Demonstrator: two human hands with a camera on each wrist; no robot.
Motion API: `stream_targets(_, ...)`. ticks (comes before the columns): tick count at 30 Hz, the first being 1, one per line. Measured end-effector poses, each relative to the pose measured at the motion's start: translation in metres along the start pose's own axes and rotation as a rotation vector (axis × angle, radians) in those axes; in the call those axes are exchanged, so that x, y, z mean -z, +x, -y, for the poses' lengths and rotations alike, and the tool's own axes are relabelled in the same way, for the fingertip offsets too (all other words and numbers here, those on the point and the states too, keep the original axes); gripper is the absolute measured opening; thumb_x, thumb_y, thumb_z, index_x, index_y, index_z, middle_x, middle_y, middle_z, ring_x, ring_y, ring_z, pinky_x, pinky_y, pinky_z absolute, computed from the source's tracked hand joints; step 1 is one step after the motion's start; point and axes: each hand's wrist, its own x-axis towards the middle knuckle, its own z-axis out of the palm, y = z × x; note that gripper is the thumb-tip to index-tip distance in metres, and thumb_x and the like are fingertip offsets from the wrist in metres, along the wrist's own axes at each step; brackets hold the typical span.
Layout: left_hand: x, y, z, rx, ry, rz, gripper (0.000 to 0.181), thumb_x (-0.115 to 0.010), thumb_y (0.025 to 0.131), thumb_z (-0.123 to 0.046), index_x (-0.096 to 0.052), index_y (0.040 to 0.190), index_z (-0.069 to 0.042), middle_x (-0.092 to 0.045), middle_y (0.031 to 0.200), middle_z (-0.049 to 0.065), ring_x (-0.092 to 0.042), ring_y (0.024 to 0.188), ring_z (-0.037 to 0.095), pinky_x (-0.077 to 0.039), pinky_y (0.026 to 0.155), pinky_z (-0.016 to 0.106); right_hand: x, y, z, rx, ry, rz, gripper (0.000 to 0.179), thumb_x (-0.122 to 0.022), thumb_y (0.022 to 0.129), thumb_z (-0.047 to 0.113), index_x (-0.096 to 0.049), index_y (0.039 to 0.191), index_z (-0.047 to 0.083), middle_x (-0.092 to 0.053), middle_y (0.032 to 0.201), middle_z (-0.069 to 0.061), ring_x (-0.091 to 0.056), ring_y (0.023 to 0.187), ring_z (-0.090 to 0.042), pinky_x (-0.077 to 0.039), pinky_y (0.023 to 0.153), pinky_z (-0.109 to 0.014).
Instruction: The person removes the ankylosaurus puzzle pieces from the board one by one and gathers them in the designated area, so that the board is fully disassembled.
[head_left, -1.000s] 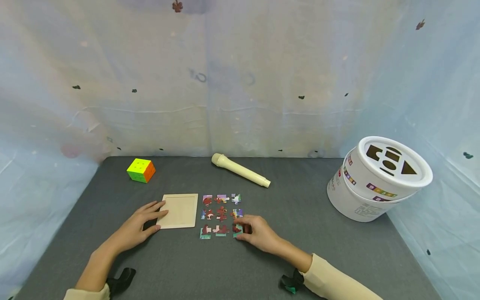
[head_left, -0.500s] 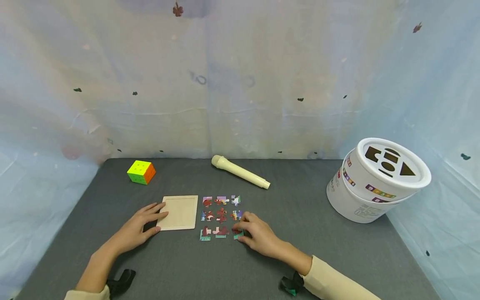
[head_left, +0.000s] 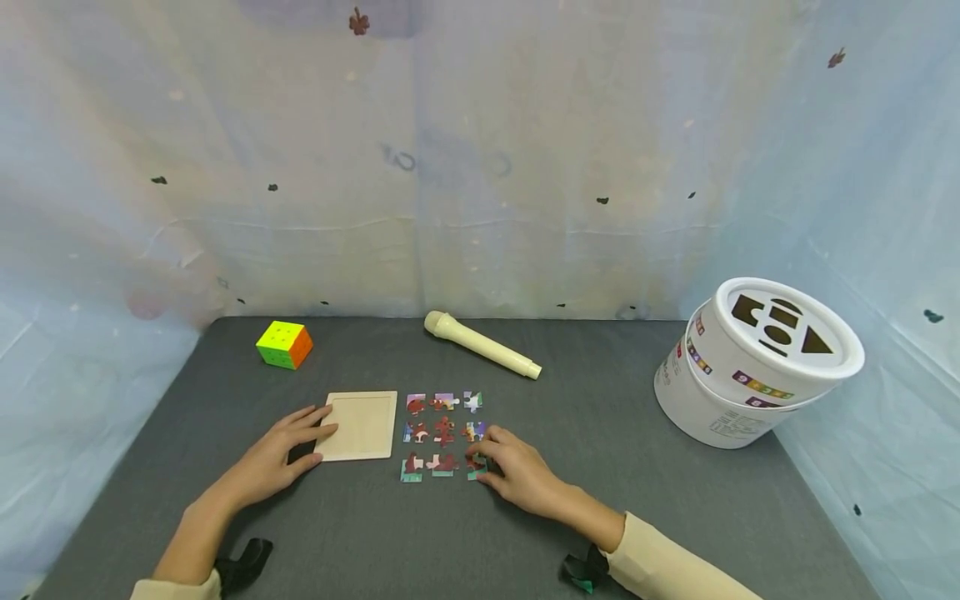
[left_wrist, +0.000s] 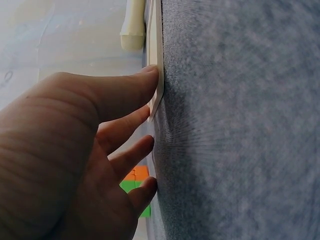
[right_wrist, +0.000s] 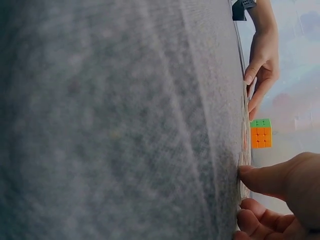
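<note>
In the head view several jigsaw pieces lie in spaced rows at the middle of the table, red, purple, white and green. My right hand (head_left: 521, 472) bends thumb and fingers around the near right jigsaw piece (head_left: 476, 475), pinching it at its edges and partly covering it. The right wrist view shows the thumb (right_wrist: 265, 180) and fingertips low against the table there. To the left lies a shallow wooden puzzle tray (head_left: 363, 427) with a raised rim. My left hand (head_left: 273, 454) rests on its left side, fingers spread, thumb at the near corner.
A puzzle cube (head_left: 284, 345) stands at the back left. A cream toy microphone (head_left: 483, 343) lies behind the pieces. At the right is a big white tub (head_left: 757, 362) with shape holes in its lid. A pale curtain (head_left: 480, 167) hangs behind the dark grey table (head_left: 420, 542).
My right index finger has drawn slightly nearer, uncovering more of the middle right piece, and the pinched piece has shifted slightly nearer. The left hand and tray have stayed put.
</note>
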Motion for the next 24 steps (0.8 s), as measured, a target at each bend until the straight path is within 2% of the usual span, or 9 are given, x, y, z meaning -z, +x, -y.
stream_targets(8, -0.002, 0.0002, 0.0022, -0.013, -0.001, -0.007, 0.05, -0.074, 0.089, -0.01, -0.061, 0.137, -0.003, -0.042, 0.151, 0.023, -0.031, 0.138, 0.053, -0.029, 0.102, 0.072, -0.0008, 0.0001, -0.0002, -0.005, -0.005, 0.004, 0.031, -0.079, 0.086, 0.012, -0.071, 0.116, 0.013, -0.056, 0.097, 0.001, -0.043, 0.077, -0.006, -0.038, 0.063, -0.018)
stream_targets(24, -0.0029, -0.0004, 0.0029, 0.019, -0.001, 0.021, 0.051, -0.074, 0.089, -0.009, -0.06, 0.138, -0.004, -0.041, 0.153, 0.021, -0.029, 0.14, 0.052, -0.026, 0.104, 0.072, -0.0037, -0.0024, -0.0003, -0.01, 0.005, -0.003, 0.026, -0.077, 0.089, 0.015, -0.071, 0.115, 0.015, -0.055, 0.097, 0.002, -0.041, 0.076, -0.005, -0.036, 0.062, -0.018)
